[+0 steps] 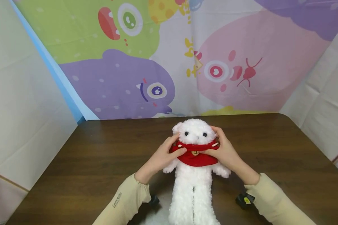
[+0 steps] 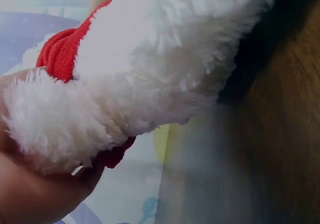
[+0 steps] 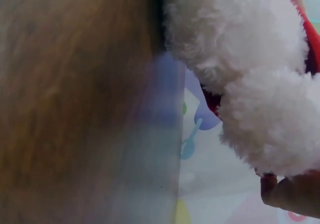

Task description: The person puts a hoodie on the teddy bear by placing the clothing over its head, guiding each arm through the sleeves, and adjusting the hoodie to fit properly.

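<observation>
A white fluffy stuffed animal (image 1: 193,184) with black bead eyes faces the head camera, its legs toward the near edge. Round its neck sits a red cape (image 1: 197,160) with white cord ends and a small tan emblem at the front. On the left side, my left hand (image 1: 169,152) grips the cape at the neck, thumb across its front. From the other side my right hand (image 1: 223,150) grips it too, thumb near the emblem and fingers behind the head. In the left wrist view a fluffy arm (image 2: 60,119) covers part of that hand.
The toy is over a dark brown wooden table (image 1: 101,156). Behind it hangs a cloth (image 1: 180,87) printed with cartoon monsters, and pale panels (image 1: 31,93) stand at both sides. Black wrist devices (image 1: 244,200) show beneath the sleeves.
</observation>
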Tool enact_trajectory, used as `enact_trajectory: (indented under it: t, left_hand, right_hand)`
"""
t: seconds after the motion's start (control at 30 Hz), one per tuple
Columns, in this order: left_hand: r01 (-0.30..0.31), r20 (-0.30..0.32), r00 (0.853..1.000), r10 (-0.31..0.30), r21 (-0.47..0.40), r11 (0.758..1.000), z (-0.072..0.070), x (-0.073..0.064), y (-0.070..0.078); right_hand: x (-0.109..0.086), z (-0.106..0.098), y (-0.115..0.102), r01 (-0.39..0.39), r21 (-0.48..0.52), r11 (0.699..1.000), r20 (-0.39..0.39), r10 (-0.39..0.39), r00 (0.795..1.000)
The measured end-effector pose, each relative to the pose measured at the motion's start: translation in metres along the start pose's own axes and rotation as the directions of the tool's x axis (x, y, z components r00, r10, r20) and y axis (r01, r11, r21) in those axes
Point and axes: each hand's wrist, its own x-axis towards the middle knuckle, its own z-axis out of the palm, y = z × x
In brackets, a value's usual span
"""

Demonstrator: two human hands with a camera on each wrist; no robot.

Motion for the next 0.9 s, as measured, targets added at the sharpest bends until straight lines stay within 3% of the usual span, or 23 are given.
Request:
enact_trajectory:
  t: [0.23,0.53,0.67,0.8,0.9]
  left_hand:
    - [0.053,0.093,0.994,-0.055,0.023,0.998,0.000,-0.001,0.002]
    - [0.115,0.084,0.990,-0.113,-0.020,0.993,0.002,-0.003,-0.002]
    - [0.088,0.089,0.993,-0.081,-0.076,0.993,0.003,-0.003,-0.001]
    - [0.044,0.101,0.994,-0.032,-0.117,0.992,0.002,-0.008,0.015]
    - [0.046,0.104,0.994,-0.034,-0.121,0.992,0.000,-0.014,0.031]
  right_hand:
    - [-0.001,-0.001,0.000,0.008,0.019,1.000,0.026,-0.009,1.000]
    - [-0.001,0.002,0.001,-0.015,-0.059,0.998,0.056,0.018,0.998]
    - [-0.002,0.005,-0.002,0.010,-0.075,0.997,0.106,-0.002,0.994]
    - [-0.003,0.006,-0.005,0.032,0.025,0.999,0.179,-0.036,0.983]
    - [-0.004,0.006,-0.005,0.009,0.139,0.990,0.210,-0.039,0.977]
